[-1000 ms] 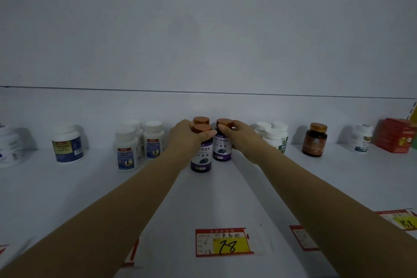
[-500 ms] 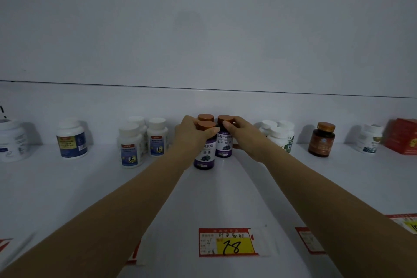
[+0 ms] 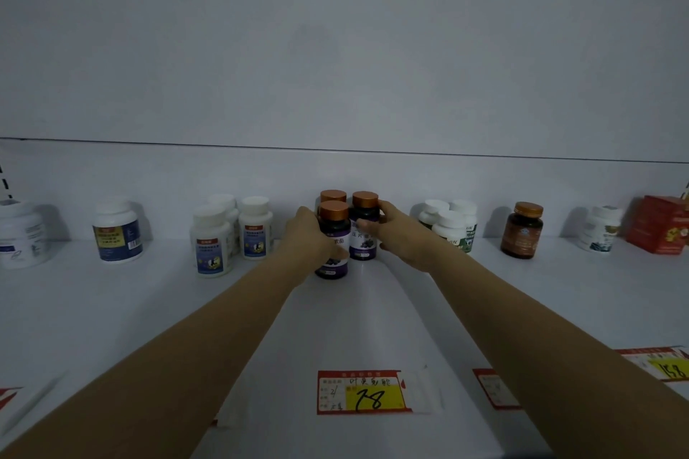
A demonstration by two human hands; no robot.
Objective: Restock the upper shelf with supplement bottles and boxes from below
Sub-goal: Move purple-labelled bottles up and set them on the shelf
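Three dark purple supplement bottles with copper caps stand close together at the back middle of the white shelf [image 3: 373, 317]. My left hand [image 3: 313, 238] wraps the left side of the front bottle [image 3: 334, 235]. My right hand [image 3: 400, 235] grips the right rear bottle [image 3: 364, 225] from its right side, thumb across the label. The third bottle [image 3: 333, 196] stands behind the front one, mostly hidden, only its cap showing. All three stand upright on the shelf.
White bottles with blue labels [image 3: 231, 231] stand to the left, with a single one [image 3: 117, 231] and a tub [image 3: 20, 235] further left. To the right are white-capped bottles [image 3: 449, 227], a brown bottle [image 3: 522, 231], a small white bottle [image 3: 600, 229] and a red box [image 3: 658, 224]. Price tags [image 3: 359, 391] line the front edge.
Both hands have slid from the bottle caps down onto the bottles' sides. The bottles stay in the same spot on the shelf.
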